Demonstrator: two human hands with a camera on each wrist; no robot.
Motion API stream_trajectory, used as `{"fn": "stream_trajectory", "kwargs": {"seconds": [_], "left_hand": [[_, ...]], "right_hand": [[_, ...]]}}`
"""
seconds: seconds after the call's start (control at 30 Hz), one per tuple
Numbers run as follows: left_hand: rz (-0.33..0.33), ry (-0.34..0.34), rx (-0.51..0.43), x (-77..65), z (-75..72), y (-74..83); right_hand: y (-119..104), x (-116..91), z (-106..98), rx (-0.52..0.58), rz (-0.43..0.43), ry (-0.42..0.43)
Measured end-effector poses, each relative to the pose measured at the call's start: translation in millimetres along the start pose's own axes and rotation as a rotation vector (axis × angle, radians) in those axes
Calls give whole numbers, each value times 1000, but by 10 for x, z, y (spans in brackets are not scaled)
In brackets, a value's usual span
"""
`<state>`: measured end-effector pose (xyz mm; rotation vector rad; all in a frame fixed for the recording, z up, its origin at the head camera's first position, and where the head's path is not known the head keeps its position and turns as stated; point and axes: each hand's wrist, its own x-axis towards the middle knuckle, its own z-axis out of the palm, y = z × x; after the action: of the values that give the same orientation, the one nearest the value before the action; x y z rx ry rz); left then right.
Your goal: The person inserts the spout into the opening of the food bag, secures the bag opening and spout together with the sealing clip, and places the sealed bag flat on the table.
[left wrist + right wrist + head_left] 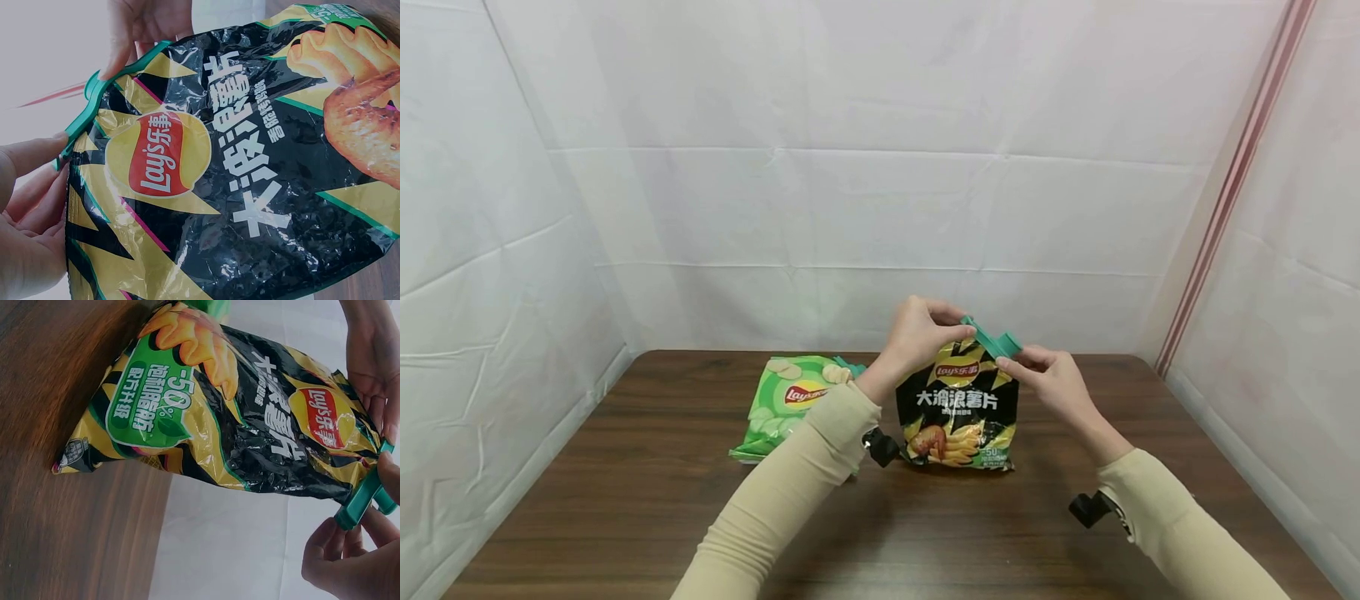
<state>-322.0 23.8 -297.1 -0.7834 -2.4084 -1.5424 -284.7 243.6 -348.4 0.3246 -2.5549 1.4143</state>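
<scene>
A black-and-gold bag of Lay's chips [955,423] stands upright on the table, its upper edge slanting down to the right. Across that top edge sits a green bag clip [987,337] with a round spout-like part near its right end. My left hand [917,337] pinches the clip's left end and the bag's top corner between thumb and fingers. At the other end, my right hand [1060,383] has thumb and fingers on the clip, as the right wrist view's clip [357,503] shows. Whether the clip is fully closed, I cannot tell.
Left of the black bag lies a green Lay's bag [771,417], partly hidden behind my left forearm, with another green clip [850,365] at its top right. Both bags are on the dark wooden table [625,483]. White sheeting [880,208] hangs behind and at both sides.
</scene>
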Motion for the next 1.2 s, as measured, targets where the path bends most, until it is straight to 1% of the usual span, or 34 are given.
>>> {"fn": "stream_trajectory", "kwargs": {"seconds": [0.17, 0.37, 0.47, 0.7, 0.8, 0.9, 1.03, 1.13, 1.2], "left_hand": [[14, 4, 1, -2, -3, -9], [30, -3, 27, -12, -16, 0], [32, -8, 40, -10, -18, 7], [34, -8, 62, -8, -7, -6], [52, 25, 53, -23, 21, -28], [84, 80, 49, -57, 70, -52], [125, 138, 66, -95, 123, -64], [137, 160, 80, -108, 136, -59], [136, 163, 86, -109, 139, -55]], "right_hand": [[-68, -10, -5, 14, 20, -21], [-347, -116, -29, 10, 6, -22], [-427, -148, -35, -3, 1, -18], [-398, -143, -23, -3, -25, -11], [-401, -149, -13, -12, -28, 1], [-419, -163, -2, -14, -24, 14], [-419, -174, 9, -11, -19, 27], [-411, -178, 14, -9, -23, 36], [-405, -180, 17, -6, -27, 42]]}}
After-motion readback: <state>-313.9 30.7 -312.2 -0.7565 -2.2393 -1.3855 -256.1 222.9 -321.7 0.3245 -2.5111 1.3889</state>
